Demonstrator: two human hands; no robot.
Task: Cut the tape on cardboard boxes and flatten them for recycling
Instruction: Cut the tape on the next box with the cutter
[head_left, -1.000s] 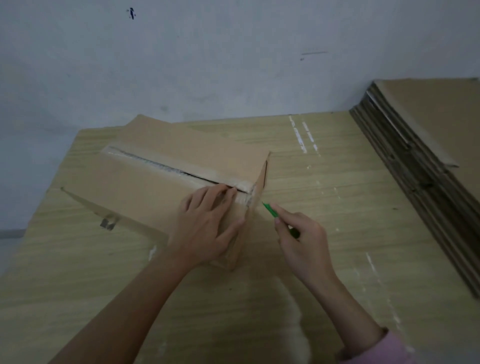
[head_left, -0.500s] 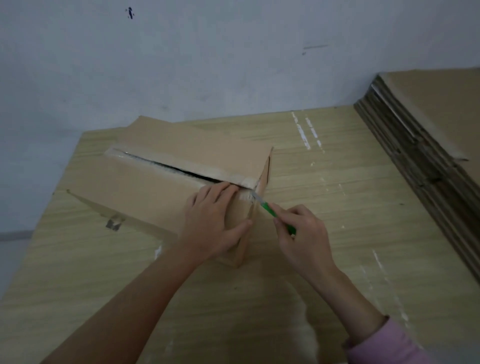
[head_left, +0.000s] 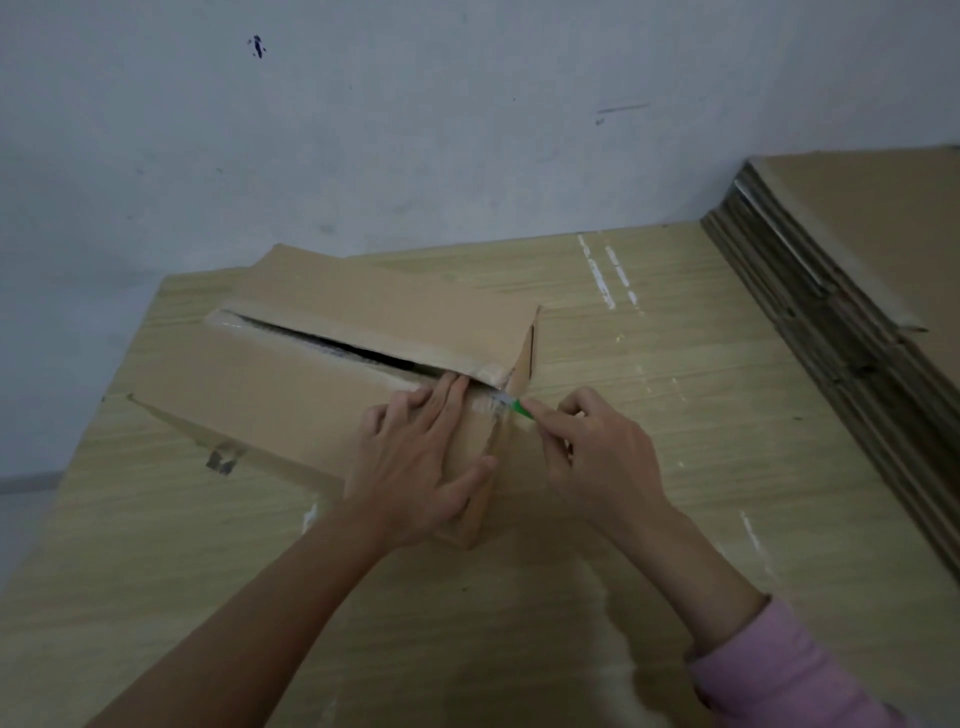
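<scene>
While the left hand (head_left: 415, 462) presses flat and the right hand (head_left: 597, 457) grips a cutter (head_left: 511, 406), a wooden table (head_left: 649, 364) meets a pale wall (head_left: 415, 130).

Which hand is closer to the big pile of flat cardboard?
The right hand. It holds the green cutter on the side toward the flat cardboard stack; the left hand presses the box, farther away.

We see bare table (head_left: 649, 467) to the right of the box (head_left: 291, 395), open as far as the stack of flattened cardboard (head_left: 841, 291) that walls off the right edge. In front of us the tabletop lies open between our forearms. The wall (head_left: 415, 130) closes the far side. Our left hand (head_left: 415, 467) covers the box's near end, our right hand (head_left: 597, 457) just beside it.
</scene>
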